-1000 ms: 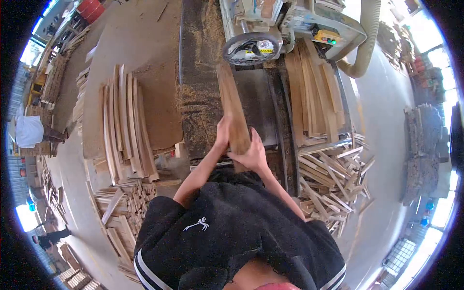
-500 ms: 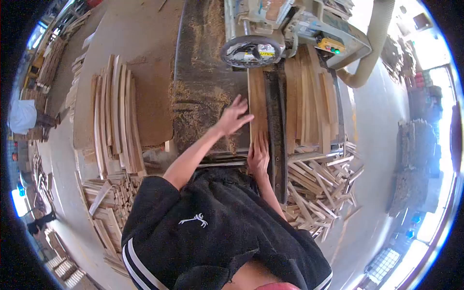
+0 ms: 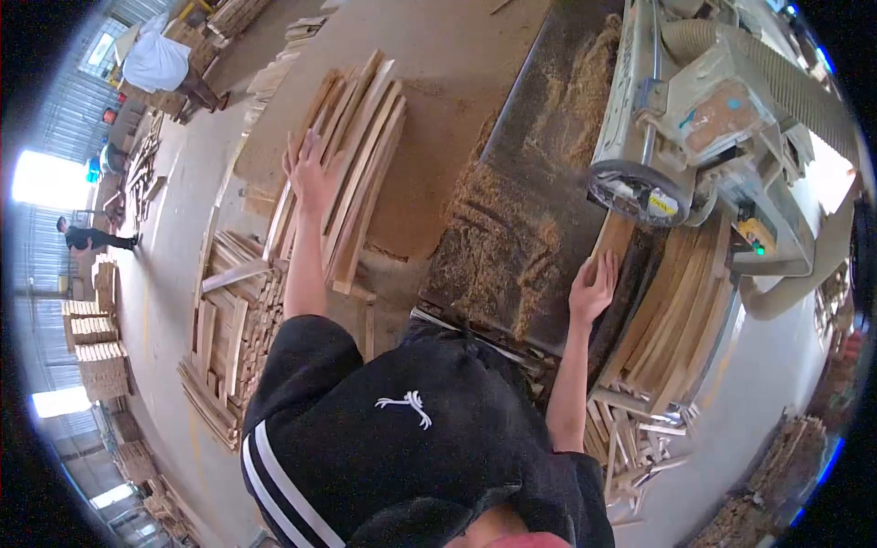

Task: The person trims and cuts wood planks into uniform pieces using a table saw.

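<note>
My left hand (image 3: 312,173) is stretched out with fingers spread over a stack of long wooden strips (image 3: 365,164) on the brown side table, its fingertips at the stack's left edge. Against the near end of a wooden board (image 3: 615,239) on the dark machine bed, my right hand (image 3: 594,288) grips with fingers along the wood. The far end of that board is hidden under the saw machine (image 3: 676,119), below its black handwheel (image 3: 639,194).
Sawdust (image 3: 512,237) covers much of the machine bed. More wooden strips (image 3: 681,301) lie right of the bed, with offcuts (image 3: 630,447) piled below. Cut pieces (image 3: 242,320) are stacked at left. Two other people, one in a white top (image 3: 155,59), are at far left.
The view has turned toward the left. My left hand has moved from beside the board to the strip stack. The board has slid farther under the machine, my right hand following its end.
</note>
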Available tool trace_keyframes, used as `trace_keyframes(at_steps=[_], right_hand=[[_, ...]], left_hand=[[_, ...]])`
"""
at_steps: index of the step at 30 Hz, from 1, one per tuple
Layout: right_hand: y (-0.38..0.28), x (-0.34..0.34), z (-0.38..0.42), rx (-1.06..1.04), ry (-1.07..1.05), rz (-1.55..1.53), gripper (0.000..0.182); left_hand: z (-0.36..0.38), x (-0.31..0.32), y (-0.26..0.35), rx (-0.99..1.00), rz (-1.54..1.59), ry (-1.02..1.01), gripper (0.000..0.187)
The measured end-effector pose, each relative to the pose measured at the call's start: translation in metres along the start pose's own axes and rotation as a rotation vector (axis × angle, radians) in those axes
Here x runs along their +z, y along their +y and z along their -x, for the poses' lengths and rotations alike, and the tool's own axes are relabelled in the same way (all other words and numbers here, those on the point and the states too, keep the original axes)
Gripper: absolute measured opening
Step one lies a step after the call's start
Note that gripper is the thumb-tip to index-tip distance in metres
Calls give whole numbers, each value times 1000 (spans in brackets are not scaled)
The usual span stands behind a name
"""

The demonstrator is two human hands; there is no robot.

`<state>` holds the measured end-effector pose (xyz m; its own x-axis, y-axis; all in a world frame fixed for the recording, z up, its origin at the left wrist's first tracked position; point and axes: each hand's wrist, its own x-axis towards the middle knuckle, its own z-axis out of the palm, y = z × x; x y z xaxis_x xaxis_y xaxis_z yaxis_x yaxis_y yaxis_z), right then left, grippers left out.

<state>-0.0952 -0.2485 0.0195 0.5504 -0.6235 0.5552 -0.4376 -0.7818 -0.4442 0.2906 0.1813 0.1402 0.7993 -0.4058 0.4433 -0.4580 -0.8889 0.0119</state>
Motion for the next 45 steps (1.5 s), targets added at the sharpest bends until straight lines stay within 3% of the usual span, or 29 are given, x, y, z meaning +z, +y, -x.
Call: trace_keyframes(at_steps=[2,4,5,6,8,9,11,13,14,16,18,22,24,26,28,29,30,31,32,34,35,36,37,39,40,41,42,43,45], right_hand=[[0,7,-13,-6,1,18,29],[6,18,-26,16,15,26,27],[7,22,-35,7,24,32,27],[8,28,-43,-7,45,43,25],[11,29,-46,-21,71,63,24],[14,31,-51,79,19,-104,23],[10,26,-56,170,-25,-254,22],[-27,10,-57,-72,47,-222,22],[-43,3,-48,121,-89,-336,22],[-72,-8,-33,-80,-117,-354,21],[-92,-13,-9,-39,-247,-419,22],[-145,-24,20,161,-546,-555,28],[-184,-39,19,177,-592,-624,30],[-214,-49,16,205,-631,-684,33],[-228,-58,11,159,-626,-881,43],[-226,-66,11,181,-611,-867,43],[-224,-73,12,50,-609,-704,53],[-222,-75,9,-81,-595,-540,64],[-216,-80,10,-67,-561,-527,64],[-203,-100,28,173,-793,-253,91],[-179,-93,47,-50,-730,-169,103],[-166,-92,66,-106,-535,-169,96],[-152,-97,79,243,-693,-441,94],[-139,-107,100,72,-541,-248,77],[-103,-89,153,390,-437,-334,72],[-117,-113,146,773,-418,-579,74],[-113,-122,158,272,-353,-139,64],[-85,-117,190,260,-291,-181,51],[-72,-128,199,145,-365,-224,50]], left_hand=[[9,8,-6,-8,-69,-60,51],[27,45,-4,-1,314,-11,51],[24,45,-8,82,48,-37,57],[22,48,-7,80,58,-26,57],[27,53,-3,-205,767,-207,62],[25,52,-4,-232,858,-253,67],[26,47,15,-282,782,-155,68],[32,39,44,-386,595,13,72],[35,40,50,-408,603,16,72],[34,41,46,-426,476,-3,71],[36,41,43,-402,419,61,61],[46,-1,77,-514,704,-101,39],[64,-8,98,-746,1353,-227,45],[87,-18,130,-720,1857,-462,47],[109,-15,173,-809,2176,-538,44],[120,-17,194,-723,2278,-499,41],[131,-8,209,-809,2318,-571,43],[143,-2,224,-773,2115,-614,41],[152,1,237,-718,1918,-646,39],[169,10,249,-240,1625,-816,42],[170,-7,256,-193,1501,-889,39],[170,-29,267,-166,1364,-945,36],[176,-38,276,-75,1446,-891,38],[201,-18,288,-44,1557,-987,45],[210,-18,293,-30,1643,-1017,45],[211,-15,300,5,1659,-1150,51],[210,-12,306,41,1680,-1286,57],[214,-18,315,73,1663,-1222,52],[220,-17,331,77,1653,-1160,49]])
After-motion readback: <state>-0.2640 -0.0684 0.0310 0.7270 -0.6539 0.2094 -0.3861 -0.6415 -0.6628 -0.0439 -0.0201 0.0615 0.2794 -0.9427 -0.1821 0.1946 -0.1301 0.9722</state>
